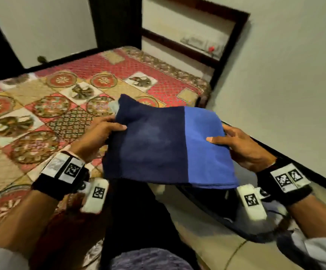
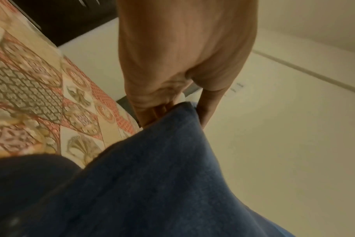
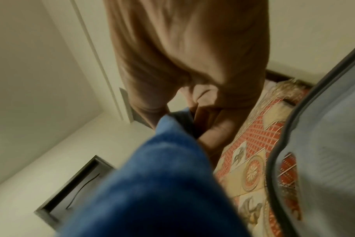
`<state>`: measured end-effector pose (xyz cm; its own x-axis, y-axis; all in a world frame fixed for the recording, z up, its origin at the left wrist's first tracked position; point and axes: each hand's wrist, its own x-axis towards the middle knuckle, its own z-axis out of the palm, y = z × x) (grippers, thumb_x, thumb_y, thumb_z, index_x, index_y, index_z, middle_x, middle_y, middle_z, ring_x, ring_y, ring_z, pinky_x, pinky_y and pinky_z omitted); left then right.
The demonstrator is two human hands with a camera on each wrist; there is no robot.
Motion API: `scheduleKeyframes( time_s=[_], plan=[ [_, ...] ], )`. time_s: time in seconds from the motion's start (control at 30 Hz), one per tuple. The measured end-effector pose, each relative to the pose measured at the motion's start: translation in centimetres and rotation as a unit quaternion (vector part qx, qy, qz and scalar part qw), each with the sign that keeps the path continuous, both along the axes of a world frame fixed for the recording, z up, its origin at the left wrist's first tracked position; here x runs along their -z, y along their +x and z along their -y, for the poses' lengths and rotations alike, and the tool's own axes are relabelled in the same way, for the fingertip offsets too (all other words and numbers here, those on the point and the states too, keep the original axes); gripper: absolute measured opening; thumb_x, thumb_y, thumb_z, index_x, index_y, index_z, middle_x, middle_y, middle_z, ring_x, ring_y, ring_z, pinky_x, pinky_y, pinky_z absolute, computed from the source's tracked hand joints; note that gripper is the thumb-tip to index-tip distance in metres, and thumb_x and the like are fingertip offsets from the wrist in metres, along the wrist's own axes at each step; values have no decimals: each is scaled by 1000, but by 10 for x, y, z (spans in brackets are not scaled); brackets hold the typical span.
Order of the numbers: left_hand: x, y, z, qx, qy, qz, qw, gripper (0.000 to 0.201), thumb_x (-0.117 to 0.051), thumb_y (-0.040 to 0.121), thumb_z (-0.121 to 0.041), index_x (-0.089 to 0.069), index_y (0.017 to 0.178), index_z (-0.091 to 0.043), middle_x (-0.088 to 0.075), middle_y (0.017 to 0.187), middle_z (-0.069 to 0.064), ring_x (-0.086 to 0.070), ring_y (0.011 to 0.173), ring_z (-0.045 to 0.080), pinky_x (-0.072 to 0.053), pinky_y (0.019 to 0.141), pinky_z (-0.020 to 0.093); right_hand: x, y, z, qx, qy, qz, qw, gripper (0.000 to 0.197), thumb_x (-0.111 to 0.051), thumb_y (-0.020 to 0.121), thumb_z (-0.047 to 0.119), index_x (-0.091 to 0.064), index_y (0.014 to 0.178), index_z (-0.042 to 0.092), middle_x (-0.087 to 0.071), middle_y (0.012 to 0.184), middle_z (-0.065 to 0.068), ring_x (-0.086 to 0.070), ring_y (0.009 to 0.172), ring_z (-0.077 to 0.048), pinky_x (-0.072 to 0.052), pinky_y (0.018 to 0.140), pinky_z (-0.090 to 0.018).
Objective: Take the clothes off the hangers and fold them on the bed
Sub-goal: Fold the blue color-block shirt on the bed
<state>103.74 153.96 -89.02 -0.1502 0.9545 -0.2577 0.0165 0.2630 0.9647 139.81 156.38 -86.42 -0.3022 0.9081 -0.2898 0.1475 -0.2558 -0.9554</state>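
A bed (image 1: 64,114) with a busy patchwork bedspread in red, tan and cream fills the left of the room, pushed up against pale walls with a dark-framed recess (image 1: 197,36) at its far end. The person stands at the bed's near corner, and both hands are out in front, well apart, one at each side of a folded garment (image 1: 164,145).

The garment is folded into a flat, roughly square packet, dark navy over most of its top and bright blue along its right part. It is held up in the air, over the near edge of the bed and the person's dark trouser leg (image 1: 134,221), not lying on the bedspread.

The left hand (image 1: 99,135) pinches the navy edge, thumb on top and fingers underneath; the left wrist view shows the cloth caught between thumb and fingers. The right hand (image 1: 242,145) clamps the blue edge the same way, thumb laid flat over the top.

Below the packet, on the floor side, lies a pale garment with a dark trim (image 3: 324,128), partly over the bedspread. Both wrists carry black straps with printed markers.
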Motion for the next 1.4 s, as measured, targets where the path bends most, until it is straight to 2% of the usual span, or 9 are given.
scheduleKeyframes(
  time_s=[0.33,0.43,0.53,0.63,0.83,0.97,1.1,1.27,1.4],
  plan=[
    [63,189,-92,184,-96,-56,977,15,-69,84,7,-75,97,2,-76,95,15,-71,84,29,-59,72,31,63,157,50,211,-65,42,974,50,-71,89,-1,-63,135,14,-77,116,-2,-75,99,-18,-60,64,-24],
    [98,220,-115,231,-143,-117,955,11,-74,80,5,-69,89,3,-71,92,19,-68,86,30,-58,87,51,92,177,57,225,-114,39,967,53,-75,85,3,-63,135,15,-76,118,-4,-75,100,-18,-63,72,-28],
    [139,240,-138,267,-193,-148,932,12,-75,79,1,-69,88,1,-73,102,22,-70,99,40,-56,94,59,116,187,53,224,-161,28,961,82,-98,58,26,-64,132,17,-73,124,-8,-76,97,-18,-64,70,-28],
    [156,255,-151,287,-238,-183,909,25,-74,82,-3,-69,106,3,-72,112,19,-67,104,35,-55,95,46,141,188,39,262,-195,32,945,49,-75,87,0,-61,133,10,-70,120,-11,-73,69,-9,-52,47,-16],
    [194,275,-173,283,-265,-260,884,40,-66,92,2,-59,130,8,-63,125,16,-60,123,37,-48,86,34,219,195,4,323,-261,60,908,43,-66,86,-15,-66,124,5,-72,111,-11,-67,97,-26,-60,75,-34],
    [222,282,-178,295,-277,-304,863,25,-66,90,1,-64,114,7,-61,124,19,-57,126,37,-43,86,30,267,197,-16,319,-280,122,897,43,-79,71,-6,-68,112,2,-70,117,-16,-64,110,-34,-53,101,-51],
    [250,285,-172,288,-282,-317,858,13,-59,93,5,-65,104,5,-65,120,24,-61,119,38,-43,80,30,311,197,-23,314,-314,203,873,28,-77,73,-11,-72,99,-5,-71,107,-15,-66,105,-32,-57,95,-47],
    [286,289,-161,266,-271,-312,871,41,-54,90,0,-62,130,4,-65,127,27,-61,120,41,-48,103,40,336,182,-11,256,-364,292,847,22,-78,64,15,-65,74,0,-64,87,-11,-61,86,-25,-47,68,-35],
    [290,290,-157,280,-249,-390,841,51,-60,88,-5,-52,137,5,-63,129,27,-61,120,42,-47,99,39,359,179,-1,224,-361,329,843,25,-68,56,24,-55,65,5,-58,75,-9,-57,77,-23,-43,63,-34]
  ],
)
